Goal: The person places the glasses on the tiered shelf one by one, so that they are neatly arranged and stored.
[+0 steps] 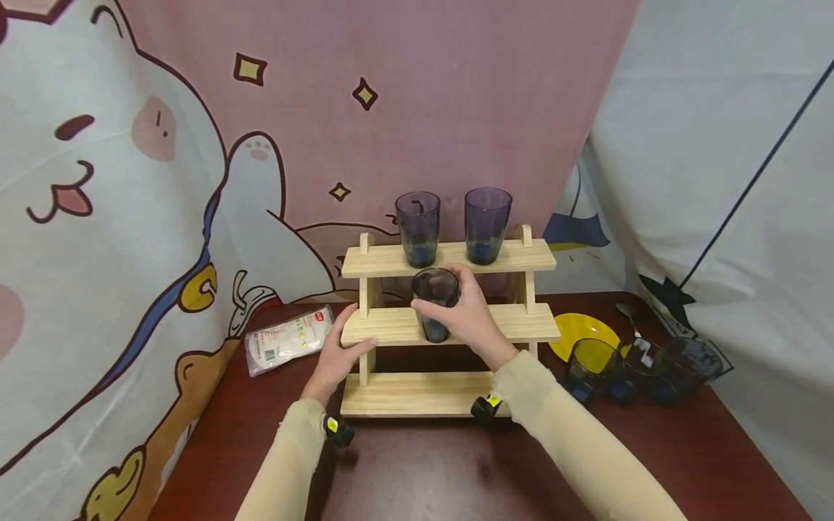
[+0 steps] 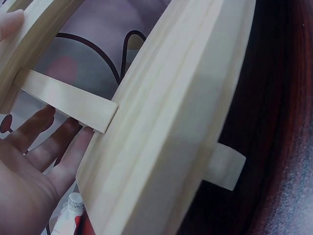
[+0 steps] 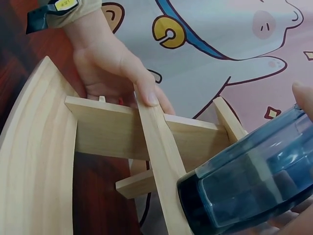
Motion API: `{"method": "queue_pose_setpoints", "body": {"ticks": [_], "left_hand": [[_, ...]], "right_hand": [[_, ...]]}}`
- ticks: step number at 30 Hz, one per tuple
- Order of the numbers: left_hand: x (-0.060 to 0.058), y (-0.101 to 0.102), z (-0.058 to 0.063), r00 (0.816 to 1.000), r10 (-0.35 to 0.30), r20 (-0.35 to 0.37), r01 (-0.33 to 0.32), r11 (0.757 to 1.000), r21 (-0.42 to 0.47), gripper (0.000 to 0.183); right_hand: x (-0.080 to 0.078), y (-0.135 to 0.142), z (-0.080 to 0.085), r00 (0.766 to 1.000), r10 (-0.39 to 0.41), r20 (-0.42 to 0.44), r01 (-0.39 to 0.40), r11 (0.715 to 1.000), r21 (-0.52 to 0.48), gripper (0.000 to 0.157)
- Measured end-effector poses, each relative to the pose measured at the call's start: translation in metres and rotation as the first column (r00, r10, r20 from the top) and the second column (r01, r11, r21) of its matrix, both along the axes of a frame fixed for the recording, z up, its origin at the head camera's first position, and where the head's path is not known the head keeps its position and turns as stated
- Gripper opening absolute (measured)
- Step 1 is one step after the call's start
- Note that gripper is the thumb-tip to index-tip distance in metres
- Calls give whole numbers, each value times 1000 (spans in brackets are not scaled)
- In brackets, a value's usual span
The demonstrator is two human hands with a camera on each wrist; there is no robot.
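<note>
A three-tier wooden display rack (image 1: 404,394) stands on the table. My left hand (image 1: 334,362) grips the left end of its middle shelf; in the right wrist view the thumb of that left hand (image 3: 110,63) lies over the board and the fingers go behind the side support. With thumb and fingers around its upper part, my right hand (image 1: 478,322) holds a dark tinted drinking glass (image 1: 435,331). The base of this glass (image 3: 234,191) is right at the middle shelf's front edge, tilted in the right wrist view. Two purple-tinted glasses, one left (image 1: 418,228) and one right (image 1: 486,224), stand upright on the top shelf.
Right of the rack, a yellow plate (image 1: 573,329) and a spoon (image 1: 628,318) lie behind three dark glasses (image 1: 630,373) grouped together. At the left lies a white plastic-wrapped package (image 1: 289,340). A printed cloth (image 1: 456,87) hangs behind the table.
</note>
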State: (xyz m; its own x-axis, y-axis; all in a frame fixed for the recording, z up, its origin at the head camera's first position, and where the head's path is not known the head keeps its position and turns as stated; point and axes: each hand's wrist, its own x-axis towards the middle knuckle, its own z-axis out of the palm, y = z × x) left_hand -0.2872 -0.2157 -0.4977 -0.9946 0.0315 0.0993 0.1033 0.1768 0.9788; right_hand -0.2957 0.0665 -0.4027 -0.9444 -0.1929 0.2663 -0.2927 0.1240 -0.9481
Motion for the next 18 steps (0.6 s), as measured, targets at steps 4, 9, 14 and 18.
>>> {"method": "queue_pose_setpoints", "body": {"ticks": [4,9,14,18], "left_hand": [[-11,-4,-16,1000,10,-4,-10,1000,-8,87],[-12,-4,-21,999,22,-29,-22,1000,-9,84],[-11,-3,-21,998,28,-55,-29,999,-15,83],[-10,-2,-21,998,28,-60,-29,999,-17,82]], "right_hand": [[-5,-3,0,1000,-16,6,15,999,37,97],[-8,-8,0,1000,3,6,-3,1000,8,95],[-10,-13,-1,1000,-5,9,5,1000,-4,93],[-11,-16,-4,1000,-19,11,19,1000,-4,92]]}}
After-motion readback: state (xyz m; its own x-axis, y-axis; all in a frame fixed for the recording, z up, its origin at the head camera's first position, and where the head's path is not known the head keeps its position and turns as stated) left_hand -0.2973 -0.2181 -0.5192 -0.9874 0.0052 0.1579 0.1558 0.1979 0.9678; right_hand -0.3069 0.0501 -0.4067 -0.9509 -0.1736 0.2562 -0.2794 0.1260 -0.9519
